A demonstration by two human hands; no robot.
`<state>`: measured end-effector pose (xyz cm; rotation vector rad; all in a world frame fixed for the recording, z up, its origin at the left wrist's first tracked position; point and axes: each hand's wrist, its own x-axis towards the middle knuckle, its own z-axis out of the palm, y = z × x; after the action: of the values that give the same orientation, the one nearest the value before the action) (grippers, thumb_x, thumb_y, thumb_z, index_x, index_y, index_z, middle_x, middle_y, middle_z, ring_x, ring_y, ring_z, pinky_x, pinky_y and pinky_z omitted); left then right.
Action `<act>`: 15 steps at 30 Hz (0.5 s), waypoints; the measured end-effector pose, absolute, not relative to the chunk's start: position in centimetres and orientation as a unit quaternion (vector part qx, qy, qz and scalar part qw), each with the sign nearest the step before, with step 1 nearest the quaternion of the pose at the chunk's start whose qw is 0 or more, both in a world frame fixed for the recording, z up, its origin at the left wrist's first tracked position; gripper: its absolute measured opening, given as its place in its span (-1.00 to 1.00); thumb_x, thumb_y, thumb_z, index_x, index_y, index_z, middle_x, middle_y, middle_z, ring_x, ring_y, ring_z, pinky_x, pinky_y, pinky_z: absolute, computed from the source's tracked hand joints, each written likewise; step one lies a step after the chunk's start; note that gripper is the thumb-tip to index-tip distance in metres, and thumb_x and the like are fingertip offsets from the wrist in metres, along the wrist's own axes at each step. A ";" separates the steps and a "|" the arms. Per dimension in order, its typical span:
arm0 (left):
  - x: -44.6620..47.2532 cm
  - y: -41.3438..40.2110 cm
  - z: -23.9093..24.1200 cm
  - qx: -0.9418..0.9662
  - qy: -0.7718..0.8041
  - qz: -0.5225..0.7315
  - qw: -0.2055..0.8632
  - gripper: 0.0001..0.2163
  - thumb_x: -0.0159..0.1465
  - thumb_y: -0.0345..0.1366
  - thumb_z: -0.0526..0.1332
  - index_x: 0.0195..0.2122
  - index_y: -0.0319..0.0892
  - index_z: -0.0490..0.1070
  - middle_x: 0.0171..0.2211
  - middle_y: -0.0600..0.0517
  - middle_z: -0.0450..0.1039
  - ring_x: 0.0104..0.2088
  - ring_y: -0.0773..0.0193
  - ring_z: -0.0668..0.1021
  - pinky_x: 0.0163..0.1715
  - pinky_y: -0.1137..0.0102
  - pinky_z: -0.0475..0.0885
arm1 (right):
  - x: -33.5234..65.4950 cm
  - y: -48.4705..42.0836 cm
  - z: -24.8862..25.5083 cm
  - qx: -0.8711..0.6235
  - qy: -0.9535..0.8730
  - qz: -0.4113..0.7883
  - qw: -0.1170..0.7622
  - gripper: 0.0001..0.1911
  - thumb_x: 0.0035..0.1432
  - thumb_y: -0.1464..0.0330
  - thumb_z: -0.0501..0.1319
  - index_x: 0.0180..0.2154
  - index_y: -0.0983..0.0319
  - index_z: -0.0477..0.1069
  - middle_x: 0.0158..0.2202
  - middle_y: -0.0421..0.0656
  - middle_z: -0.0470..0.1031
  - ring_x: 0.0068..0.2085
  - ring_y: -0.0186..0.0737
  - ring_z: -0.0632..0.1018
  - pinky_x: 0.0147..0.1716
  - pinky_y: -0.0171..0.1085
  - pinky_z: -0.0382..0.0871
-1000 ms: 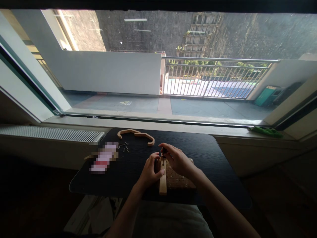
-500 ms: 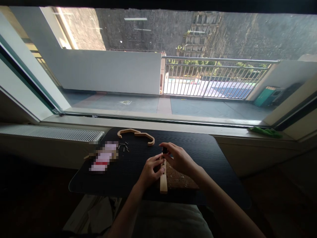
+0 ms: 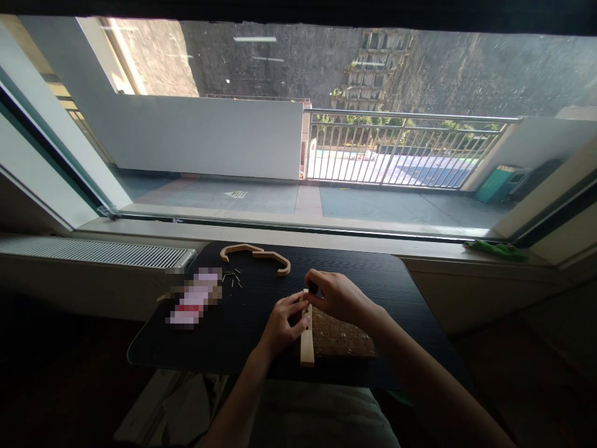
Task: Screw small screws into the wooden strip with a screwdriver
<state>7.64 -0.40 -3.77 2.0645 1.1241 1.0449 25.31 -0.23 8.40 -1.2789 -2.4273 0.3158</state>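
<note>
A pale wooden strip (image 3: 306, 350) lies lengthwise toward me on the dark table, along the left edge of a brown wooden board (image 3: 342, 336) with small marks on it. My left hand (image 3: 283, 320) steadies the strip, thumb and fingers closed on its upper part. Over the strip's far end, my right hand (image 3: 333, 295) grips the black handle of what looks like a screwdriver (image 3: 313, 287). Its thin shaft points down at the strip near my left fingertips. The tip is too small and shaded to make out.
Two curved wooden hooks (image 3: 273, 254) lie at the table's far side. Several small screws (image 3: 232, 277) are scattered left of centre, beside a blurred pink packet (image 3: 193, 298). A window sill (image 3: 326, 239) and a radiator (image 3: 97, 250) border the black table (image 3: 224, 342).
My right hand has shifted slightly right and down, and the dark handle now leans more to the right. My left hand stays on the strip.
</note>
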 end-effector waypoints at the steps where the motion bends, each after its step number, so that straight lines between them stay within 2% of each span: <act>1: 7.6 -0.4 -3.8 0.770 0.419 0.391 0.281 -0.75 0.16 -0.32 0.27 -0.12 -0.08 0.59 0.00 -0.08 0.54 0.06 -0.01 0.52 0.15 0.07 0.34 | 25.3 -0.2 8.5 -0.455 -0.865 0.111 0.181 -0.87 0.13 0.44 0.24 -0.25 0.21 0.32 -0.41 -0.23 0.46 -0.44 -0.34 0.40 -0.47 -0.38 0.06; 7: 7.6 -0.4 -3.8 0.770 0.424 0.386 0.281 -0.76 0.16 -0.32 0.27 -0.14 -0.09 0.59 -0.01 -0.09 0.54 0.07 -0.01 0.51 0.15 0.09 0.34 | 25.0 -0.3 9.6 -0.456 -0.872 0.105 0.143 -0.95 0.19 0.39 0.21 -0.29 0.21 0.34 -0.42 -0.24 0.43 -0.48 -0.37 0.35 -0.51 -0.36 -0.01; 15: 7.5 -0.4 -3.5 0.777 0.416 0.374 0.287 -0.73 0.20 -0.36 0.18 -0.12 -0.08 0.58 0.04 -0.08 0.51 0.07 0.01 0.49 0.15 0.08 0.33 | 24.4 -0.5 10.6 -0.433 -0.882 0.127 0.134 -0.85 0.19 0.48 0.16 -0.16 0.25 0.39 -0.23 -0.12 0.47 -0.41 -0.34 0.41 -0.46 -0.34 0.12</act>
<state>7.47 -0.44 -3.54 2.0773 1.1123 0.9997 24.38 -0.48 10.62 -1.2556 -2.5577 0.3669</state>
